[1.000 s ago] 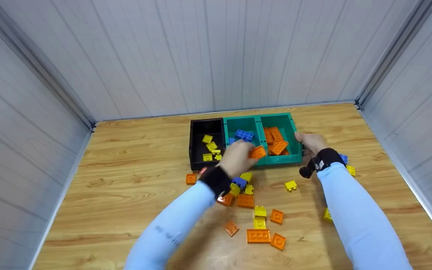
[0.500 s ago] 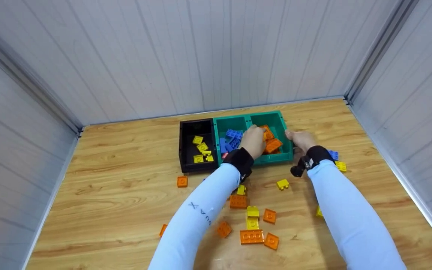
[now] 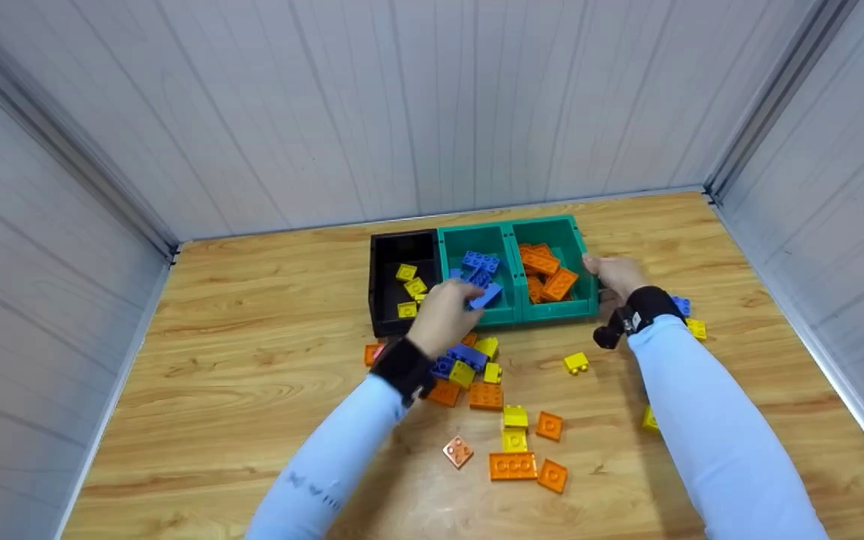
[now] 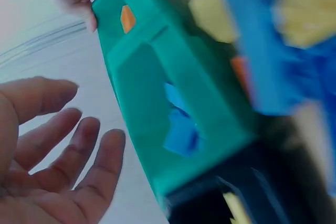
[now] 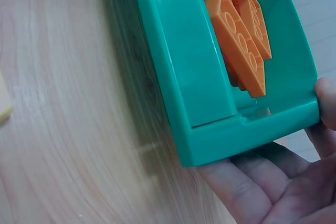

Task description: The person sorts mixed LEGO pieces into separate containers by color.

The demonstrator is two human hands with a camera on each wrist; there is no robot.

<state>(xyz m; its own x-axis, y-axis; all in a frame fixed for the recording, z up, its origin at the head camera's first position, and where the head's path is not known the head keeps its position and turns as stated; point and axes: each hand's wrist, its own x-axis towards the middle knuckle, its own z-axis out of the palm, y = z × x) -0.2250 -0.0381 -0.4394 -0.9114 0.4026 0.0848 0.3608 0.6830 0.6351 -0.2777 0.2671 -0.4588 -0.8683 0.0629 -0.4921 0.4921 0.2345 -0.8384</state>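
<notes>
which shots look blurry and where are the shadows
Left wrist: the blue plastic bricks and yellow plastic bricks at upper right are badly blurred, while the left hand is sharper. Right wrist: fairly crisp, with a soft shadow on the wood-grain tabletop beside the green plastic bin. Head: mostly clear, soft shadow beside the light-blue right sleeve.

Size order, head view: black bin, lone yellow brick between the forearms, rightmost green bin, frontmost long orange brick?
1. Black bin and rightmost green bin: too alike to rank
2. Long orange brick
3. Yellow brick
</notes>
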